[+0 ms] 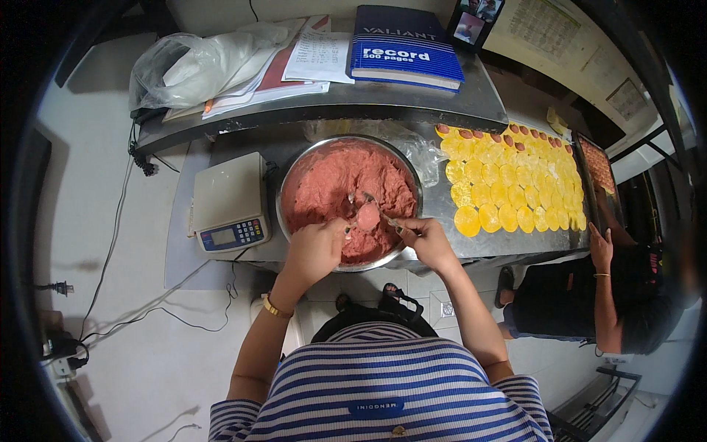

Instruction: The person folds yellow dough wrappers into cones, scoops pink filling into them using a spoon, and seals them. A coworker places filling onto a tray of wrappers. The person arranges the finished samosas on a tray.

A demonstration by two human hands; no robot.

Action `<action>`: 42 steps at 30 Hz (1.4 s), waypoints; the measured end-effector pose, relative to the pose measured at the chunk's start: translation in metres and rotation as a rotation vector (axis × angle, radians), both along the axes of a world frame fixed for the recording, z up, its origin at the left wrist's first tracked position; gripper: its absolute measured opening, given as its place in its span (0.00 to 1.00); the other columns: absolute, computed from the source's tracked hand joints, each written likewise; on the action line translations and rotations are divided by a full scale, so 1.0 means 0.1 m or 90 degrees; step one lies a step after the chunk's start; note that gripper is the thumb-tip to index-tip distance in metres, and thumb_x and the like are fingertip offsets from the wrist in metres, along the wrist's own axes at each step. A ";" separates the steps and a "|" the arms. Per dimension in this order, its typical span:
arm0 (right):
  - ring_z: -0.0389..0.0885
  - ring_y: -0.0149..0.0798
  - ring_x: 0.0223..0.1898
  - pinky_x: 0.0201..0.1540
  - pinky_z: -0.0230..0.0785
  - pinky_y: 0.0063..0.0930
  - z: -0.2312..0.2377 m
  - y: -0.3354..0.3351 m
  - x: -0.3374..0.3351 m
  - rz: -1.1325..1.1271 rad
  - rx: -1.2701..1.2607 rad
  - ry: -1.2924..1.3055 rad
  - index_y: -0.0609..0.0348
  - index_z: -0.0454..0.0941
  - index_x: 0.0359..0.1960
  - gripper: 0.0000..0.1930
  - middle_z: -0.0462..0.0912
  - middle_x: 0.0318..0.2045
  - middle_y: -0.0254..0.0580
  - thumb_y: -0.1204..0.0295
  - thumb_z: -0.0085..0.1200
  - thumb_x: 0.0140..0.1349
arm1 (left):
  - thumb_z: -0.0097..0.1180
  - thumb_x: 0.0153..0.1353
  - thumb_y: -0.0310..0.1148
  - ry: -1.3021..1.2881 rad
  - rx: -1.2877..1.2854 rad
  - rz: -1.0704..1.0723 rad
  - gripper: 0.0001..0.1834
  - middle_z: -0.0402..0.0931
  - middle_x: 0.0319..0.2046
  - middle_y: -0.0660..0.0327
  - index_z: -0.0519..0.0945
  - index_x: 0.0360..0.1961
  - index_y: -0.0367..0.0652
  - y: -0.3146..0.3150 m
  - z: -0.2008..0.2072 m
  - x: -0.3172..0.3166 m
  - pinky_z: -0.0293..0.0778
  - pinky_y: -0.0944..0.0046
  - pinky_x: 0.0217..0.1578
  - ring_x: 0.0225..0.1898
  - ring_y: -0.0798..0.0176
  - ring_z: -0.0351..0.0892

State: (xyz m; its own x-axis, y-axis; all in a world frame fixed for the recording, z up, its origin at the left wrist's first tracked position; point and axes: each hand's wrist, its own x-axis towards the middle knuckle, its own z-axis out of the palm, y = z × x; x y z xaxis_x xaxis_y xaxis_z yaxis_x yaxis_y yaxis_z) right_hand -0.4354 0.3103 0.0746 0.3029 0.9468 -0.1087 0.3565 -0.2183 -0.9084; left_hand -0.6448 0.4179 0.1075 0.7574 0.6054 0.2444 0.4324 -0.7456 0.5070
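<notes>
A wide steel bowl (283, 199) full of pink ground meat (324, 173) stands in front of me. Over its near half, a rounded lump of meat (367, 216) sits between my hands, with small shiny metal parts beside it. My right hand (427, 239) pinches the handle of what looks like a spoon (394, 222), reaching toward the lump from the right. On the other side, my left hand (318, 249) is closed, its fingertips close to the lump; what it grips is mostly hidden. Both hands are above the bowl's near rim.
A digital scale (230, 199) stands left of the bowl. Rows of yellow round wrappers (508, 184) lie to the right, the far ones topped with meat. A raised shelf (317, 110) holds a blue record book (405, 51), papers and a plastic bag (191, 70). Another person (611, 295) stands at right.
</notes>
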 end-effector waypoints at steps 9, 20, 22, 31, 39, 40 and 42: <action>0.78 0.54 0.27 0.31 0.72 0.41 0.29 -0.08 -0.45 -0.033 0.022 -0.428 0.60 0.75 0.46 0.22 0.79 0.28 0.55 0.82 0.48 0.45 | 0.47 0.56 0.30 0.143 0.136 0.019 0.04 0.76 0.19 0.51 0.73 0.30 0.42 -0.02 -0.05 0.24 0.73 0.52 0.21 0.20 0.48 0.77; 0.68 0.32 0.12 0.15 0.58 0.23 0.30 -0.10 0.05 -0.162 0.037 0.104 0.62 0.74 0.42 0.11 0.72 0.14 0.34 0.75 0.44 0.60 | 0.43 0.57 0.29 -0.076 -0.160 0.131 0.11 0.73 0.19 0.46 0.77 0.26 0.37 0.36 -0.30 0.21 0.70 0.56 0.26 0.22 0.49 0.77; 0.56 0.24 0.09 0.11 0.49 0.17 0.18 -0.03 0.20 -0.147 -0.019 0.513 0.61 0.73 0.39 0.09 0.63 0.12 0.28 0.73 0.39 0.64 | 0.43 0.58 0.28 -0.039 -0.269 0.116 0.11 0.74 0.19 0.49 0.78 0.29 0.35 0.35 -0.28 0.19 0.68 0.62 0.25 0.21 0.57 0.77; 0.49 0.20 0.07 0.07 0.42 0.14 0.01 0.04 0.22 -0.091 -0.151 0.903 0.55 0.67 0.28 0.11 0.56 0.10 0.24 0.64 0.40 0.66 | 0.44 0.56 0.30 0.013 -0.084 0.018 0.07 0.75 0.21 0.47 0.75 0.30 0.42 0.15 -0.10 0.24 0.70 0.46 0.29 0.26 0.42 0.75; 0.50 0.21 0.08 0.08 0.42 0.17 0.14 -0.07 0.00 -0.153 -0.144 0.607 0.55 0.69 0.26 0.10 0.59 0.09 0.24 0.66 0.43 0.65 | 0.46 0.56 0.30 0.077 0.047 0.042 0.06 0.75 0.20 0.47 0.74 0.29 0.42 0.16 -0.10 0.33 0.73 0.48 0.25 0.23 0.43 0.76; 0.51 0.22 0.08 0.08 0.43 0.17 0.14 -0.11 0.00 -0.138 -0.148 0.604 0.56 0.70 0.26 0.10 0.60 0.09 0.25 0.67 0.44 0.64 | 0.46 0.56 0.30 0.075 0.064 0.059 0.06 0.75 0.20 0.47 0.74 0.29 0.42 0.19 -0.11 0.34 0.73 0.49 0.25 0.23 0.43 0.76; 0.53 0.23 0.08 0.09 0.44 0.19 0.11 -0.19 0.01 -0.127 -0.172 0.545 0.58 0.71 0.27 0.10 0.63 0.09 0.26 0.67 0.46 0.64 | 0.45 0.55 0.30 0.064 0.081 0.078 0.06 0.75 0.18 0.47 0.73 0.28 0.38 0.26 -0.15 0.34 0.73 0.48 0.24 0.22 0.44 0.77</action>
State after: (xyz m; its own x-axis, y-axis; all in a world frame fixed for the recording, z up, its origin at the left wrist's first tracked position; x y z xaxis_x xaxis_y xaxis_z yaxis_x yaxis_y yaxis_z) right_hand -0.4346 0.2915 0.0856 0.1718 0.7952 -0.5815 -0.4819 -0.4470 -0.7536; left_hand -0.6110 0.4440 0.0928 0.7048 0.6631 0.2523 0.5670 -0.7402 0.3615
